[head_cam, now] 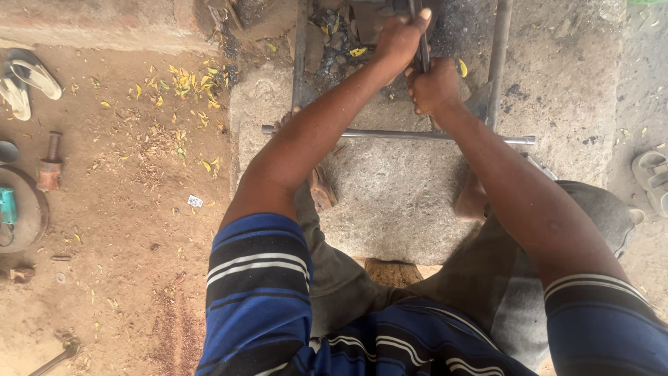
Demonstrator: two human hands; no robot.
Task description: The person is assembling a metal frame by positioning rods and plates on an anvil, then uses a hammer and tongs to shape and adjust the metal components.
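**Gripping a rod over the stone slab**

Scanning left to right. Far left on the dirt ground (125,230): pair of sandals (24,80), a short hammer-like tool (50,163), a round dish (28,209) with a teal tool (7,205) on it. Yellow leaves (184,83) scattered near the top. A long-handled tool (56,356) lies at bottom left.

Centre: stone slab (396,195) under the arms. A metal frame sits on it: left upright bar (299,52), cross bar (396,134), right upright bar (497,59). Cross bar runs under both forearms.

Both hands closed around a thin dark rod (420,28) at the top of view, inside the frame, over dark debris. Left hand (398,38) wraps it higher, thumb along the rod. Right hand (433,87) is fisted just below, touching the left. The rod's lower end is hidden by the hands.

Person wears a blue striped shirt (257,278) and grey trousers (515,278). Far right: another sandal (653,177) at the edge.
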